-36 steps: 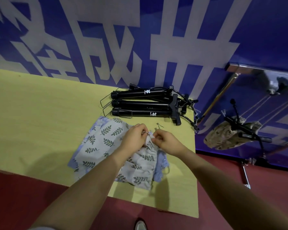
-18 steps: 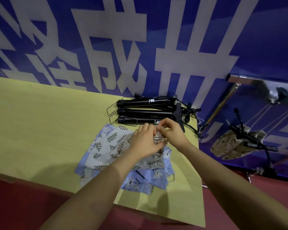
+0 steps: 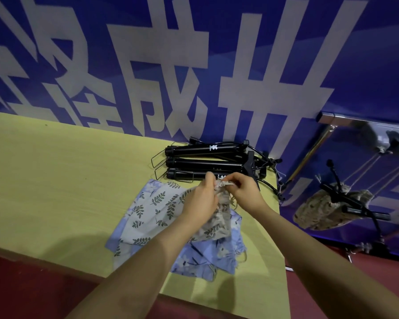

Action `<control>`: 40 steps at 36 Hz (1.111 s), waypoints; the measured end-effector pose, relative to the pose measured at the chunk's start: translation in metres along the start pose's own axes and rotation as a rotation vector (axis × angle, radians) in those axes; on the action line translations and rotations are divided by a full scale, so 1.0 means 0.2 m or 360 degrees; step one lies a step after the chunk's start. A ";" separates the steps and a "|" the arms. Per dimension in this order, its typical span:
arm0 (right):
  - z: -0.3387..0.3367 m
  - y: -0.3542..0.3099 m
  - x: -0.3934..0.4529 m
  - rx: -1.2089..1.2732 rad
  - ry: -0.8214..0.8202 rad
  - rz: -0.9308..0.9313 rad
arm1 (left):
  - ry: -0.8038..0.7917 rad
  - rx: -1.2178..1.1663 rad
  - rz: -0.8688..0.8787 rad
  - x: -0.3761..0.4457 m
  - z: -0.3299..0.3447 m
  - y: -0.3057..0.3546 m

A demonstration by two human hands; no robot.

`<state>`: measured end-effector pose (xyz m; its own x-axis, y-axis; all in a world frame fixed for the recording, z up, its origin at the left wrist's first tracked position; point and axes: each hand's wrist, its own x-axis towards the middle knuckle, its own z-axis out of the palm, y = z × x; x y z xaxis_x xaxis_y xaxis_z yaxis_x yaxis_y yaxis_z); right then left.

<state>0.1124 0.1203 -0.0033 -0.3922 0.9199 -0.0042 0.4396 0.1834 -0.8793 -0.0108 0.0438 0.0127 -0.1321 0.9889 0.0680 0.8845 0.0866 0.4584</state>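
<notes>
Gathering a leaf-print pouch [image 3: 220, 215] just above the table [image 3: 55, 180], the left hand [image 3: 200, 201] and right hand [image 3: 244, 189] pinch its bunched mouth. It looks nearly cinched, while the other pouches [image 3: 154, 203] lie flat underneath, apparently undone.

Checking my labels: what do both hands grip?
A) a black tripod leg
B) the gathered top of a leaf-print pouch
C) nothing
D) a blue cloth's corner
B: the left hand and right hand both pinch the bunched top of the leaf-print pouch, while the black tripods lie untouched behind.
</notes>
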 end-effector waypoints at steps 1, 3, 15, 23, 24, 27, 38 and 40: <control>0.00 0.00 0.01 -0.0040 0.0020 -0.0001 | -0.0049 0.0049 0.0045 0.00 -0.01 0.00; -0.01 0.02 0.03 -0.0127 0.0064 -0.0002 | -0.0184 0.0226 0.0117 0.00 -0.01 -0.01; -0.06 0.04 0.13 -0.0172 -0.0013 -0.0031 | -0.0168 0.0450 -0.0266 0.11 -0.03 -0.05; -0.12 0.16 0.17 -0.0211 0.0233 0.0005 | 0.0011 0.0277 -0.0436 0.26 -0.03 -0.06; -0.12 0.19 0.17 -0.0243 0.0215 0.0048 | 0.0004 0.0259 -0.0438 0.27 -0.02 -0.06; -0.10 0.28 0.18 -0.0425 0.0034 0.0149 | -0.0028 0.0222 -0.0448 0.29 0.03 -0.05; 0.02 0.51 0.30 -0.1122 -0.0343 0.0221 | -0.0124 0.0075 -0.0496 0.40 0.20 -0.11; 0.04 0.53 0.32 -0.1151 -0.0312 0.0238 | -0.0135 0.0043 -0.0491 0.41 0.23 -0.12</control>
<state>0.1275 0.1951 -0.1011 -0.3932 0.8869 -0.2426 0.8927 0.3051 -0.3318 -0.0229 0.1280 -0.0331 -0.3593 0.9219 -0.1450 0.8202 0.3860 0.4222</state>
